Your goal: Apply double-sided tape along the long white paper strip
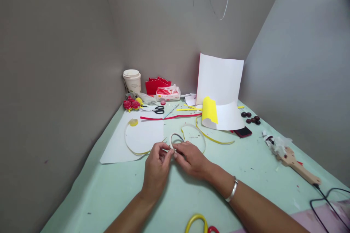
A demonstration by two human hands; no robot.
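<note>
Over the middle of the table my left hand (158, 164) and my right hand (193, 160) meet, thumbs and fingertips pinched together. Between them they grip a narrow white strip (171, 141) bent into a small loop, dark on part of its inner side. Beyond the fingers, a yellow-and-white paper strip (130, 149) curves out on the left. Another thin curled strip (202, 136) arcs behind my right hand; whether either joins the held loop is hidden. A longer yellow strip (216, 140) lies farther right.
White sheet (115, 153), tape roll (133, 122), black scissors (159, 110) and red paper decorations (132, 104) lie left. Behind stand a lidded cup (132, 80) and white cardboard (220, 80) with rolled yellow paper (209, 111). Phone (243, 132) and corded glue gun (299, 169) lie right; yellow-handled scissors (197, 218) in front.
</note>
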